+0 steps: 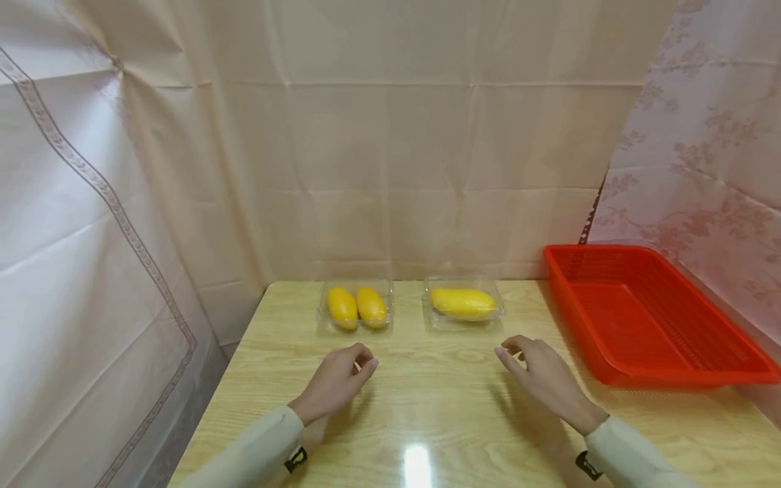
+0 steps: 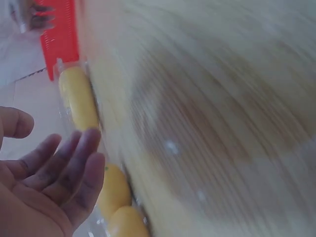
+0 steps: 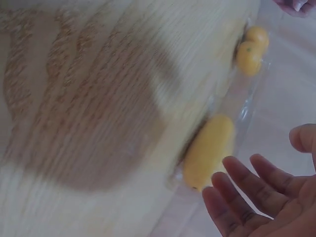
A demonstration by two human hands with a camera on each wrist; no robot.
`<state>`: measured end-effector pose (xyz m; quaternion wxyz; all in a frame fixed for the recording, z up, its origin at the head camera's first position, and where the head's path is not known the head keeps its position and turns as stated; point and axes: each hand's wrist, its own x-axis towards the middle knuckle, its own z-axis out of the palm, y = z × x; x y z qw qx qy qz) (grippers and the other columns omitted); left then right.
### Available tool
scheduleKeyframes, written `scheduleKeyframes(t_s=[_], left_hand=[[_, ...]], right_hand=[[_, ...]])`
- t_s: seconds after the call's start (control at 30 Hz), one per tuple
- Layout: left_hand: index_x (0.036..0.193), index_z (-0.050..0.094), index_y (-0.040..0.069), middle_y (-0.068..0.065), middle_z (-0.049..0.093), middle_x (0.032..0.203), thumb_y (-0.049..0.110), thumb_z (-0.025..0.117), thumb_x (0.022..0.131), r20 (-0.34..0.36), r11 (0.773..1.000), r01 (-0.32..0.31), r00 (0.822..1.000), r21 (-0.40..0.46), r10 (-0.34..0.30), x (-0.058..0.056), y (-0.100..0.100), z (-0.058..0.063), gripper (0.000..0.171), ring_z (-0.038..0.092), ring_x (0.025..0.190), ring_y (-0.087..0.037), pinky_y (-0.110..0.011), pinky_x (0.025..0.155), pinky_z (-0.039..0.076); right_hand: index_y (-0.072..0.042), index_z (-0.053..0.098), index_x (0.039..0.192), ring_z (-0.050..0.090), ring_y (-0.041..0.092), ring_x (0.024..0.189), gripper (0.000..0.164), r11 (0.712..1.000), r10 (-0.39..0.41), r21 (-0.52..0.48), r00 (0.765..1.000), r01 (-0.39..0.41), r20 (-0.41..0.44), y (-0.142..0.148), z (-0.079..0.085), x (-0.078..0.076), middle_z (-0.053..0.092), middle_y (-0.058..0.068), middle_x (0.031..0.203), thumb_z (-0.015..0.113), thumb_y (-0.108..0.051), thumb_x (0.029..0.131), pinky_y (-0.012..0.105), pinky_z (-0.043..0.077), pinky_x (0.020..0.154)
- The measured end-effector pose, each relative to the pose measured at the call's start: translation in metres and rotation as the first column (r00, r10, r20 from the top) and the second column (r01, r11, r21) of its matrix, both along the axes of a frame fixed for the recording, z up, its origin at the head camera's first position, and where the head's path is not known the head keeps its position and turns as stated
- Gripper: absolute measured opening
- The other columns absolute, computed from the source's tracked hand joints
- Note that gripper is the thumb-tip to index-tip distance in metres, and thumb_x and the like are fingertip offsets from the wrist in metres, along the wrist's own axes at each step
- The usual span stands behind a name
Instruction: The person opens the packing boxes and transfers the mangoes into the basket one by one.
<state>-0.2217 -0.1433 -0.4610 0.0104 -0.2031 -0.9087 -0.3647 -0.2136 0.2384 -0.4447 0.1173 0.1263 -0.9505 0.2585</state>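
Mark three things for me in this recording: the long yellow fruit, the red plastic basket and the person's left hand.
Long yellow fruit point(image 1: 464, 303), head view: middle of its body.
Red plastic basket point(image 1: 634, 322), head view: bare inner floor.
Left hand point(image 1: 332, 381), head view: back of the hand.

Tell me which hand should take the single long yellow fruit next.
Probably the right hand: it is empty and nearer both the long yellow fruit and the red plastic basket. The left hand is closer to the two mango-like fruits.
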Motion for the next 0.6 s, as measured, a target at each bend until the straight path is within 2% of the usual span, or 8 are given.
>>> scheduleKeyframes(t_s=[0.1, 0.2, 0.4, 0.5, 0.6], left_hand=[[0.109, 0.068, 0.005, -0.009, 0.070, 0.095, 0.028, 0.056, 0.108, 0.092, 0.991, 0.009, 0.995, 0.132, -0.021, -0.007, 0.007, -0.002, 0.025, 0.068, 0.071, -0.022, -0.027, 0.060, 0.055], [0.109, 0.067, 0.001, -0.015, 0.070, 0.094, 0.025, 0.056, 0.108, 0.161, 0.975, -0.006, 0.987, 0.224, -0.031, -0.015, 0.016, -0.004, 0.027, 0.069, 0.070, -0.031, -0.031, 0.058, 0.057], [0.110, 0.067, -0.004, -0.014, 0.070, 0.091, 0.028, 0.057, 0.108, 0.289, 0.937, -0.074, 0.957, 0.342, -0.030, -0.031, 0.033, -0.005, 0.034, 0.069, 0.076, -0.039, -0.043, 0.065, 0.059], [0.112, 0.067, -0.006, -0.013, 0.070, 0.091, 0.029, 0.056, 0.108, 0.343, 0.913, -0.107, 0.939, 0.394, -0.038, -0.039, 0.040, -0.006, 0.037, 0.068, 0.080, -0.042, -0.045, 0.068, 0.060], [0.113, 0.067, -0.008, -0.015, 0.070, 0.092, 0.027, 0.055, 0.109, 0.363, 0.902, -0.116, 0.931, 0.415, -0.047, -0.046, 0.048, -0.007, 0.037, 0.068, 0.081, -0.042, -0.044, 0.068, 0.061]], right_hand=[[-0.006, 0.073, 0.109, 0.068, 0.023, 0.086, 0.030, 0.998, -0.012, -0.060, 1.000, 0.013, 0.023, 0.005, -0.003, -0.005, 0.074, 0.006, 0.100, 0.062, -0.033, 0.105, 0.046, 0.056, 0.075], [-0.003, 0.072, 0.110, 0.068, 0.021, 0.085, 0.032, 0.992, -0.017, -0.127, 0.998, 0.024, 0.052, 0.010, -0.006, -0.011, 0.074, 0.006, 0.097, 0.060, -0.032, 0.106, 0.043, 0.056, 0.073], [0.000, 0.071, 0.111, 0.067, 0.023, 0.084, 0.043, 0.971, -0.018, -0.231, 0.984, 0.060, 0.178, 0.017, -0.011, -0.023, 0.073, 0.006, 0.093, 0.053, -0.039, 0.109, 0.036, 0.054, 0.072], [0.001, 0.069, 0.115, 0.069, 0.027, 0.086, 0.051, 0.952, -0.024, -0.290, 0.965, 0.102, 0.260, 0.018, -0.014, -0.029, 0.073, 0.009, 0.096, 0.050, -0.045, 0.108, 0.036, 0.057, 0.071], [0.004, 0.067, 0.118, 0.068, 0.028, 0.084, 0.054, 0.925, -0.015, -0.356, 0.947, 0.135, 0.321, 0.018, -0.017, -0.034, 0.073, 0.013, 0.099, 0.048, -0.045, 0.109, 0.038, 0.059, 0.069]])
